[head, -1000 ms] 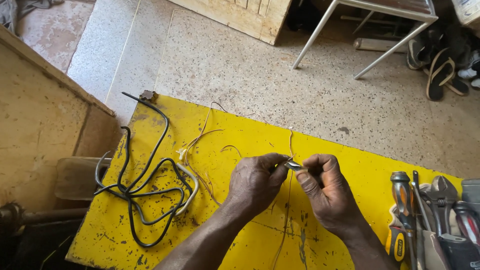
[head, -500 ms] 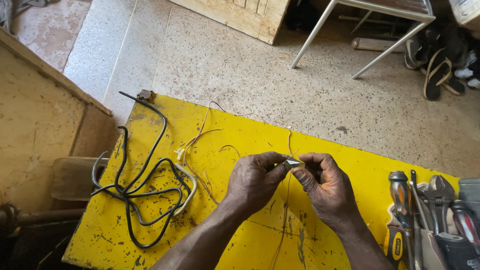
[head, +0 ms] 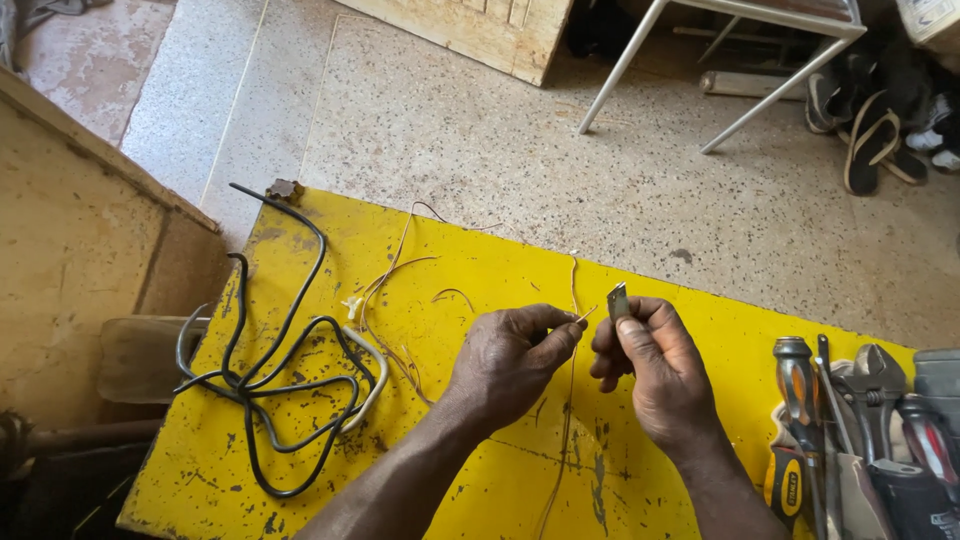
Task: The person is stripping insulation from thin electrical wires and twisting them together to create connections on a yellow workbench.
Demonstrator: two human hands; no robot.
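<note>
Head view, both hands over the near middle of the yellow tabletop [head: 480,290].

Left hand [head: 505,360]: fingers closed, pinching a thin pale wire [head: 567,400] near its bare tip. The wire is very fine and light tan, and trails down from the pinch toward the near edge of the tabletop. Its tip points at the right hand.

Right hand [head: 655,365]: fingers closed around a small grey blade [head: 619,299], flat and roughly rectangular, held upright with its top showing above the thumb. The blade sits just beside the wire tip; whether they touch cannot be told.

Right of the hands, at the tabletop's right end: a heap of hand tools [head: 860,430]. Two screwdrivers with black-and-orange handles and grey metal pliers or wrench jaws can be made out; the remainder overlap too much to count.

Left of the hands: one black cable [head: 285,340] in loose loops, with one short white cable [head: 368,378] lying against it. Several more thin loose strands [head: 395,265] curl between the cables and the hands.

The tabletop paint is chipped and speckled dark.

Beyond the far edge: speckled stone floor [head: 480,130]. Farther off, two white metal legs [head: 625,65] of a frame, a wooden panel [head: 480,30], and sandals [head: 872,130] at the far right.
</note>
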